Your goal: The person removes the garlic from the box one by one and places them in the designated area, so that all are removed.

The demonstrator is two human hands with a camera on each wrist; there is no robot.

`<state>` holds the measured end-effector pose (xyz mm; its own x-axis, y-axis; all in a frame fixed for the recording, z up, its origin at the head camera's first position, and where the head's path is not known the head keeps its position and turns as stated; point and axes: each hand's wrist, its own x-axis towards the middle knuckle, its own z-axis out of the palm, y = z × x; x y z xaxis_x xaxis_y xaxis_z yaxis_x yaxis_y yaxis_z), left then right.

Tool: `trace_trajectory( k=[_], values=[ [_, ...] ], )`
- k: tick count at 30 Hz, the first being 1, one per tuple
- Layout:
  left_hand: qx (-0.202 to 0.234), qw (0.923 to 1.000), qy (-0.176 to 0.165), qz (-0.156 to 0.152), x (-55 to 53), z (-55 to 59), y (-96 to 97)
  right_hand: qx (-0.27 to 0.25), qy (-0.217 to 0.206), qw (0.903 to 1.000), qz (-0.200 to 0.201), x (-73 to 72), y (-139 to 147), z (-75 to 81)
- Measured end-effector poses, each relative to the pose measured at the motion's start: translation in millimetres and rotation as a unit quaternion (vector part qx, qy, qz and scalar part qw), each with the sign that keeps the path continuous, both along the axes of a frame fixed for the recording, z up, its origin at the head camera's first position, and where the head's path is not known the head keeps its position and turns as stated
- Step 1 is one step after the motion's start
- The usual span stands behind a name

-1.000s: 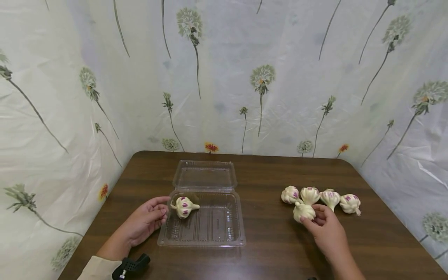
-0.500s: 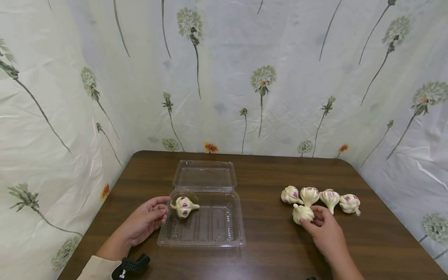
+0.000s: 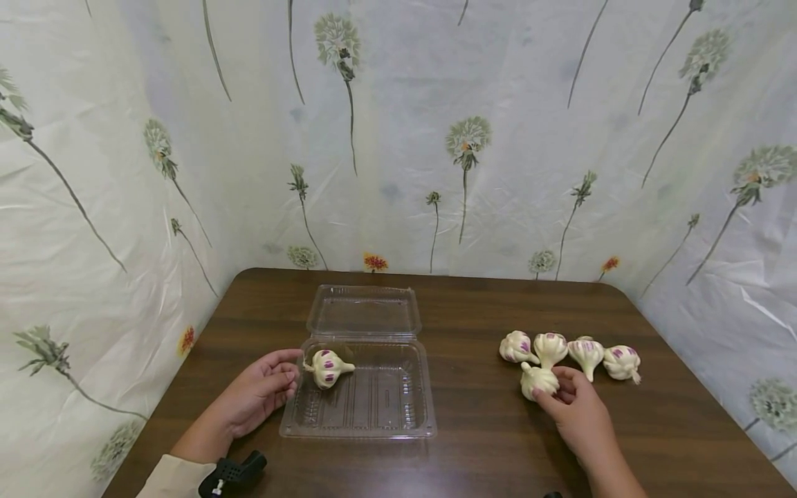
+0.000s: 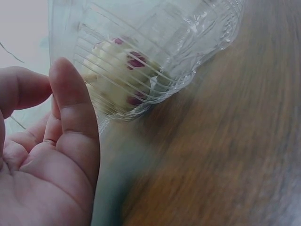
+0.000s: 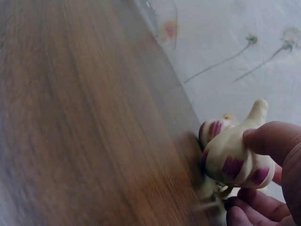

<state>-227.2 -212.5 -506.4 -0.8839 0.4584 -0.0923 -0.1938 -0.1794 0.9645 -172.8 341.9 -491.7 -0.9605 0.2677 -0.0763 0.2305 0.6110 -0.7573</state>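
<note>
In the head view my left hand (image 3: 264, 387) pinches the left rim of a clear plastic clamshell container (image 3: 373, 438) between thumb and fingers. The container stands with its lid laid back. One garlic bulb (image 3: 326, 369) with purple marks lies inside it at the upper left; the left wrist view shows that garlic bulb (image 4: 120, 77) through the ribbed wall. On the right, my right hand (image 3: 582, 408) holds another garlic bulb (image 3: 537, 382) between thumb and fingers. In the right wrist view this held garlic bulb (image 5: 235, 157) has its stem upward. Whether it touches the table is unclear.
Several more garlic bulbs (image 3: 587, 355) lie in a row just beyond my right hand. The dark wooden table (image 3: 473, 429) meets a pale sheet (image 3: 398, 138) printed with dandelions at its back. A black strap device (image 3: 233, 474) sits on my left wrist.
My right hand and the garlic bulb in it have shifted very slightly, down and to the left. The left hand and the container stay still.
</note>
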Motion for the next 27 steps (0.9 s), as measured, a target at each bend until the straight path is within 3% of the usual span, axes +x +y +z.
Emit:
trace_trajectory(
  k=[11, 27],
  values=[
    [-0.006, 1.0000, 0.006, 0.001, -0.1, -1.9, 2.8, -0.016, -0.010, 0.9998, 0.001, 1.2, 2.4, -1.0],
    [0.004, 1.0000, 0.007, -0.002, 1.6, -1.6, 2.1, -0.029, 0.039, 0.9984, -0.030, 3.7, -2.1, 0.0]
  ],
)
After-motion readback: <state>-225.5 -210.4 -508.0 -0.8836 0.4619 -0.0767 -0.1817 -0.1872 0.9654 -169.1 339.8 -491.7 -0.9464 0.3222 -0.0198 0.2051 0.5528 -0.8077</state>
